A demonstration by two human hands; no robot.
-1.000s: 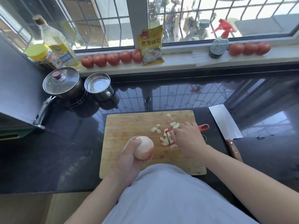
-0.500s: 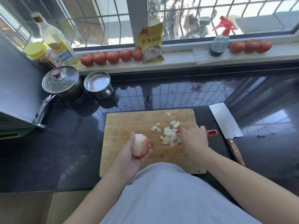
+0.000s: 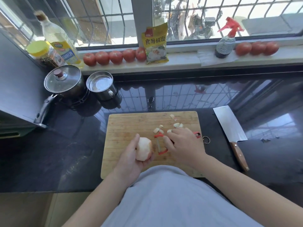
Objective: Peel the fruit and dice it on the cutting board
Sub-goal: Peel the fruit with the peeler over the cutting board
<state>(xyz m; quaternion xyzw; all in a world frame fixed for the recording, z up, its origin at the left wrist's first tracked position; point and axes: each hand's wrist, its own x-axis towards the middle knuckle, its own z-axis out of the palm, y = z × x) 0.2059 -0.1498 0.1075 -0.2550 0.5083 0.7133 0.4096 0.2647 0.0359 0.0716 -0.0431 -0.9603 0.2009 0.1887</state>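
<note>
The left hand [image 3: 131, 159] is cupping the nearly bare fruit [image 3: 144, 151] over the cutting board [image 3: 127, 128] while the right hand [image 3: 183, 145] is gripping the peeler [image 3: 159, 144]; light, shallow strokes away from the thumb look wisest.

The yellow bag [image 3: 155, 45] on the window sill [image 3: 180, 62] has four big dark Chinese signs on a white strip: 食用碱面. Above them, in the top left corner of the bag, sits a small red mark, but it is too small to read. The tall oil bottle [image 3: 61, 41] at the left has a yellow and blue label with writing on it. That writing is too blurry to read. The jar with the yellow lid [image 3: 43, 54] beside it has a label too, and it cannot be read either.
</note>
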